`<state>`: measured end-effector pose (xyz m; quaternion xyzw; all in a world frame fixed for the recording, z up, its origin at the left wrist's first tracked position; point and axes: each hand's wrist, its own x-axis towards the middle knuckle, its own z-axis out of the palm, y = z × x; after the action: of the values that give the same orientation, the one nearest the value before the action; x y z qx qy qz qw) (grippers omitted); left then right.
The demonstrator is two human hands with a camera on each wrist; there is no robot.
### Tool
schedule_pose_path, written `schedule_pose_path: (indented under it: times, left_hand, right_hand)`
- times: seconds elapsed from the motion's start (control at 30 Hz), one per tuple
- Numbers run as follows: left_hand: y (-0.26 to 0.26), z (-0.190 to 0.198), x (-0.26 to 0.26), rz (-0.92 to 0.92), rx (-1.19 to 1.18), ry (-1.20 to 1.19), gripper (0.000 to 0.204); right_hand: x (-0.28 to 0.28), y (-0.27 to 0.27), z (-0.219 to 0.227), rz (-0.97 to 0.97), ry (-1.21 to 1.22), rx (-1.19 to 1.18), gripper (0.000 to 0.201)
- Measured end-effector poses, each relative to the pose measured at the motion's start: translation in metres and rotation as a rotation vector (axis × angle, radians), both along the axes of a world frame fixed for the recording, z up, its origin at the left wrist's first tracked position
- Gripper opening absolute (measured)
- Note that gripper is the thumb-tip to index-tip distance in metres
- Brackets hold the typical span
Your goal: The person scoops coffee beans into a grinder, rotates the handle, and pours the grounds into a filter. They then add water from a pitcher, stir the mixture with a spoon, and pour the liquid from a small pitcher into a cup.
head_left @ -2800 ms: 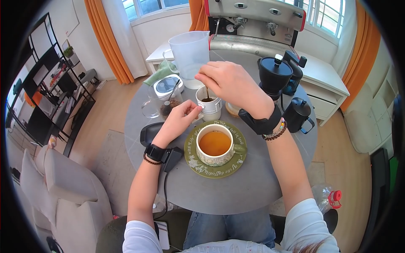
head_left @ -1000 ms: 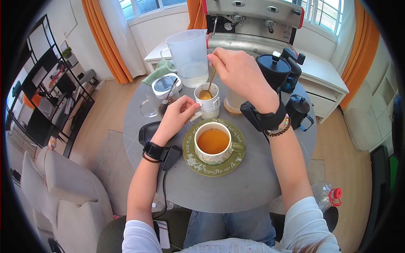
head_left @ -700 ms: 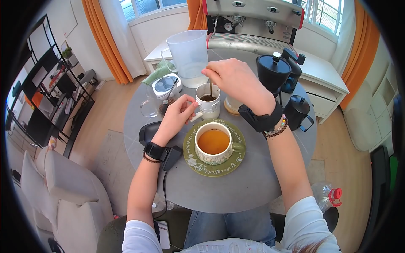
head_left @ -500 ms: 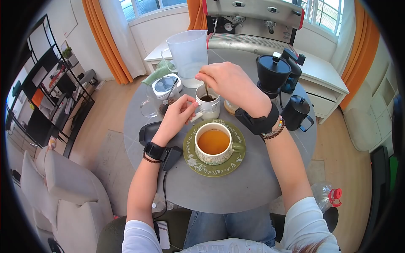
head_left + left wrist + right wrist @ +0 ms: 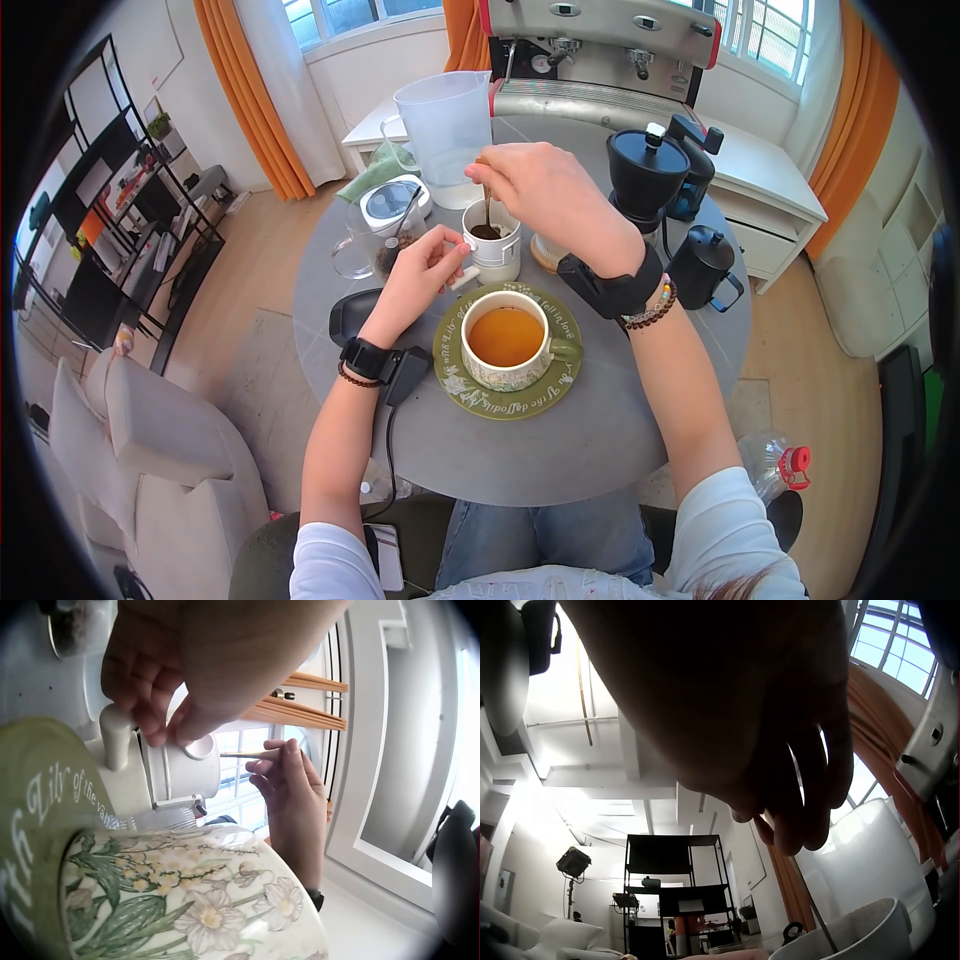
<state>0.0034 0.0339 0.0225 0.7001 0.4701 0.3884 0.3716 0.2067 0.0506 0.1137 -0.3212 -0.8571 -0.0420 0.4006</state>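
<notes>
My right hand (image 5: 562, 200) pinches the upper end of a thin spoon (image 5: 488, 208), whose lower end dips into dark contents inside a white cup (image 5: 497, 256). At the cup's left side, my left hand (image 5: 425, 270) pinches a small white part of it between thumb and finger. In the left wrist view the left fingertips lie against the white cup (image 5: 187, 776), and the right hand (image 5: 291, 799) holds the spoon beyond. The right wrist view shows the spoon (image 5: 814, 907) slanting into the cup. A patterned mug (image 5: 506, 338) of amber liquid stands on a green saucer (image 5: 510, 408) in front.
Behind stand a clear pitcher (image 5: 447, 130), a white scale (image 5: 394, 203) and a glass (image 5: 381, 245) with dark contents. To the right are a black grinder (image 5: 648, 170) and a black pot (image 5: 705, 268). An espresso machine (image 5: 600, 60) is at the back.
The right hand has lowered from above the cup since a second ago, and the spoon's bowl has gone from visible amber to down in the dark contents. The left hand stays at the cup.
</notes>
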Motion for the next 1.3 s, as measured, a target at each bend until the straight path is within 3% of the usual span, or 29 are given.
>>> schedule_pose_path:
  times: [0.27,0.47,0.67,0.87,0.97,1.3]
  left_hand:
    - [-0.001,0.0,0.001,0.012,-0.003,-0.037,0.021]
    - [0.0,-0.001,0.0,0.006,-0.002,-0.029,0.021]
    - [-0.001,0.0,0.001,0.009,-0.001,-0.027,0.022]
    - [-0.001,0.001,0.001,0.01,-0.008,-0.027,0.023]
    - [-0.002,0.001,0.002,0.01,-0.008,-0.029,0.023]
    - [0.0,-0.001,0.001,0.007,0.015,-0.02,0.023]
  right_hand:
    - [0.001,0.005,-0.004,-0.089,-0.034,0.12,0.028]
    - [-0.002,0.0,-0.003,-0.011,-0.018,-0.027,0.028]
    - [0.003,0.001,0.006,-0.073,0.02,0.231,0.026]
    - [0.005,-0.005,0.018,0.044,0.054,0.422,0.019]
    - [0.004,-0.012,0.021,0.006,-0.024,0.487,0.019]
    - [0.004,-0.01,0.017,0.059,-0.133,0.464,0.013]
